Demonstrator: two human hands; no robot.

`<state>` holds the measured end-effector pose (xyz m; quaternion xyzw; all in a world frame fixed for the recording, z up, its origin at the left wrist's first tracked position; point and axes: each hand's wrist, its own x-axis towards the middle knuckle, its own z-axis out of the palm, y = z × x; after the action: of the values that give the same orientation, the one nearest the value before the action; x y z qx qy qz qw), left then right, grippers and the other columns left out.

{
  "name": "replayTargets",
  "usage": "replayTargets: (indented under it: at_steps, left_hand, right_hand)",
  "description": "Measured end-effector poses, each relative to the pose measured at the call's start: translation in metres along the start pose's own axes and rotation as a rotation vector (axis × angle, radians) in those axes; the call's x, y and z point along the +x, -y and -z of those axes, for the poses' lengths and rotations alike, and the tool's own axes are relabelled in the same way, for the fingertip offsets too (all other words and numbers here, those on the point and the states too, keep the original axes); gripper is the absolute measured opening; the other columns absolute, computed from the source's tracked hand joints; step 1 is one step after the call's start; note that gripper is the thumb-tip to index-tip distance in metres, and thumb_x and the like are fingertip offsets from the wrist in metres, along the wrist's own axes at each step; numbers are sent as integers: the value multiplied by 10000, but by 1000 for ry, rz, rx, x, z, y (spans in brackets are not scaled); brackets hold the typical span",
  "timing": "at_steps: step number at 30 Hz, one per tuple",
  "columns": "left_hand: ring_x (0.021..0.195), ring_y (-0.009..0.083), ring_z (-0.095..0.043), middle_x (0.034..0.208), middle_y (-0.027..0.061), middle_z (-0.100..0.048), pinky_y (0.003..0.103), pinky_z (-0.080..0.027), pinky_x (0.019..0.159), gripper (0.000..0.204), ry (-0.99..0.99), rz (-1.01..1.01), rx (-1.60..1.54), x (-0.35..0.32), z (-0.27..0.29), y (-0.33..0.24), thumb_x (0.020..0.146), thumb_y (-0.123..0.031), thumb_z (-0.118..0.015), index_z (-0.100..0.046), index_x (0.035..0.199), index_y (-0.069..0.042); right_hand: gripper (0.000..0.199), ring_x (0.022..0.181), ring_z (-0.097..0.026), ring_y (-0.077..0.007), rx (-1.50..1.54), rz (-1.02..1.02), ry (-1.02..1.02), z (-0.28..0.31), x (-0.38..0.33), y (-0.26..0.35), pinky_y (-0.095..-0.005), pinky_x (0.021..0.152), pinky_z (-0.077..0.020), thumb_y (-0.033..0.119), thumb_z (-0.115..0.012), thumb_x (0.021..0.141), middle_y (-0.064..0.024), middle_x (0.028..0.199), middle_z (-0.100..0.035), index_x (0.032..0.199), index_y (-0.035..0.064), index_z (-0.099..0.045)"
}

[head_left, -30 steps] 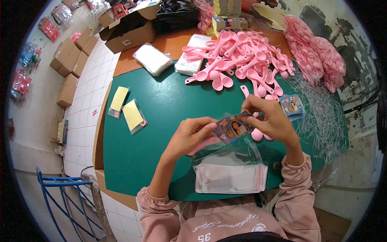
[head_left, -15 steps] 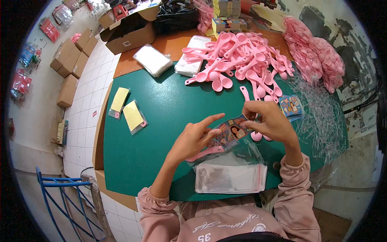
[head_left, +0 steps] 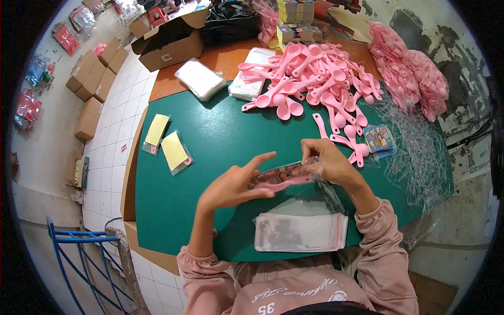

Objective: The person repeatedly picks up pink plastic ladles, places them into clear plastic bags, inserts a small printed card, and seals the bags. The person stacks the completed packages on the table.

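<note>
Between my hands, above the green table, is a clear plastic bag point(head_left: 316, 167) with a colourful printed card point(head_left: 281, 173) and a pink measuring spoon point(head_left: 286, 185) in or against it; which of the two I cannot tell. My left hand point(head_left: 228, 184) grips the left end between thumb and fingers, its index finger stretched out. At the right end, my right hand point(head_left: 333, 164) pinches the bag with bent fingers. Just below lies a stack of clear plastic bags point(head_left: 299, 232) near the table's front edge.
A heap of pink spoons point(head_left: 325, 79) covers the back right, with a small pile of printed cards point(head_left: 379, 139) nearby. Two filled packets point(head_left: 175, 152) with yellow backs lie left. White bag bundles point(head_left: 199, 79) and a cardboard box point(head_left: 170, 50) stand behind; plastic scraps point(head_left: 420, 157) cover the right side.
My right hand has moved slightly left and down, bringing the card flatter behind the spoon. My left hand has shifted left, and the spoon has risen off the bag stack.
</note>
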<state>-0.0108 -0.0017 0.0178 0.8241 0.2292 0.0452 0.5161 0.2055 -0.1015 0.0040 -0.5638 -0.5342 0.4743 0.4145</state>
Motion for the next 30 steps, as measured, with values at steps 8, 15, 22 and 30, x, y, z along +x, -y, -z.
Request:
replayTargets:
  at_steps: [8,15,22,30]
  left_hand:
    - [856,133,-581,936,123,-595,270,-493,684,600,-88,69,-130,-6,12,11,820,-157,-616,-297,1324,-92]
    - [971,246,-580,1058,205,-555,324,-493,772,583,-185,174,-1053,-11,-39,11,931,-173,-409,-23,1363,-101]
    - [993,250,-573,1104,223,-527,356,-485,836,547,-166,144,-818,-16,-42,27,950,-125,-312,36,1372,-132]
    - [942,224,-590,1046,169,-544,356,-506,807,515,-189,232,-828,-16,-42,26,947,-119,-323,-62,1391,-141]
  right_hand:
    - [179,630,-532,-72,-98,-107,8,13,-1,14,-234,572,-423,74,-655,732,-61,735,-606,874,-31,-624]
    - [365,905,-569,-237,-516,427,-106,-20,1,23,-324,799,-447,186,-666,731,-150,984,-597,1058,51,-575]
    - [270,932,-493,-294,-603,358,42,-42,0,13,-381,803,-413,143,-650,731,-133,958,-517,966,49,-555]
    - [203,873,-485,-256,-796,451,-46,-65,8,5,-362,746,-398,123,-640,724,-89,887,-492,889,59,-540]
